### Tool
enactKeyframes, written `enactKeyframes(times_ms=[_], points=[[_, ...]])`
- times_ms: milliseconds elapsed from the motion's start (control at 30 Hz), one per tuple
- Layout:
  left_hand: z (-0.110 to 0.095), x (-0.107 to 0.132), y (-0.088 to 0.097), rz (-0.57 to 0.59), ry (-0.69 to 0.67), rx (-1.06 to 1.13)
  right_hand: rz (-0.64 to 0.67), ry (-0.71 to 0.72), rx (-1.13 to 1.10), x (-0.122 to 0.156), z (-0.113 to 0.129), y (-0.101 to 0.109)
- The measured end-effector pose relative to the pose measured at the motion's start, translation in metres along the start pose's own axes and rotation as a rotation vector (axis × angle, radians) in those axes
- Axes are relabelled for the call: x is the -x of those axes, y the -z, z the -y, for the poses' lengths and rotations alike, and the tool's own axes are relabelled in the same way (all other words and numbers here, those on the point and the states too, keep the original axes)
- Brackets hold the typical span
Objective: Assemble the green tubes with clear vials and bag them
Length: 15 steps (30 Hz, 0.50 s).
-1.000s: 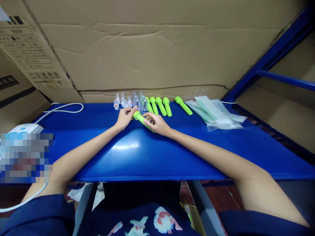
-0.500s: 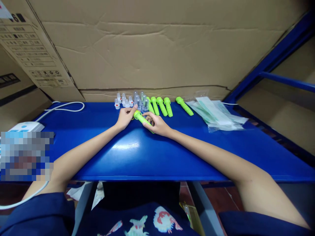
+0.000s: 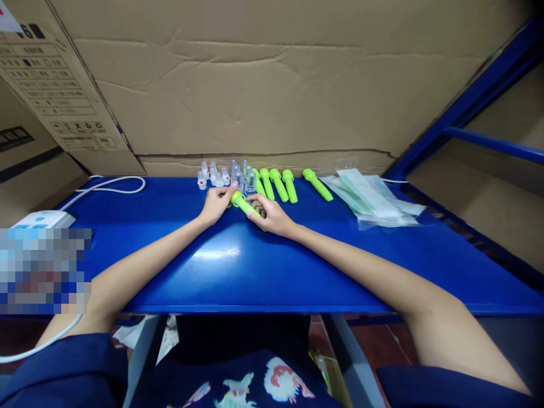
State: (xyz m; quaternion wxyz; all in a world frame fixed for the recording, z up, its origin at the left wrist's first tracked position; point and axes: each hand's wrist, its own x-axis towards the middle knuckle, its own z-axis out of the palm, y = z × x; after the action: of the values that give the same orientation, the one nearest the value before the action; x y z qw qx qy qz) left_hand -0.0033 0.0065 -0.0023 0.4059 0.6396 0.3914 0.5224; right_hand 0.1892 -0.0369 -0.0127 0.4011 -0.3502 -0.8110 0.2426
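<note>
A bright green toy flashlight [image 3: 245, 205] lies slantwise between my hands, its wider head up and to the left. My right hand [image 3: 274, 216] is closed round its barrel, hiding part of the lower end. At the head, my left hand [image 3: 215, 205] pinches with thumb and fingertips; a small yellow-green edge shows beneath them. Just beyond my hands stand several clear plastic domed pieces [image 3: 250, 181]. Left of these are smaller clear capsules [image 3: 201, 180] with white bases, some with red dots. Several like green flashlights [image 3: 278, 186] lie in a row to the right.
One more green flashlight [image 3: 318, 185] lies apart, beside flat plastic-wrapped packets [image 3: 374, 198]. A white power strip [image 3: 45, 219] with a cable [image 3: 106, 187] is at the left of the blue table [image 3: 204, 283]. Cardboard [image 3: 263, 102] walls the back; a blue metal frame [image 3: 459, 107] rises at right.
Both hands keep the same hold on the green flashlight. The whole view has shifted very slightly; nothing else has visibly moved.
</note>
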Motion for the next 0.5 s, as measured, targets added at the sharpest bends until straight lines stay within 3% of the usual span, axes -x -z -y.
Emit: enactKeyframes(times_ms=[267,367,467,500], points=[[-0.001,0.0,0.002,-0.008,-0.001,-0.039,-0.025,0.041,0.082,0.0,0.001,-0.001],[-0.002,0.001,0.002,-0.032,-0.035,-0.067,-0.242,0.159,0.199,-0.002,0.018,0.013],[-0.005,0.002,0.002,-0.02,-0.029,-0.09,-0.538,0.33,0.224,-0.002,0.042,0.043],[-0.005,0.002,0.002,-0.014,-0.027,-0.093,-0.56,0.337,0.23,-0.001,0.049,0.054]])
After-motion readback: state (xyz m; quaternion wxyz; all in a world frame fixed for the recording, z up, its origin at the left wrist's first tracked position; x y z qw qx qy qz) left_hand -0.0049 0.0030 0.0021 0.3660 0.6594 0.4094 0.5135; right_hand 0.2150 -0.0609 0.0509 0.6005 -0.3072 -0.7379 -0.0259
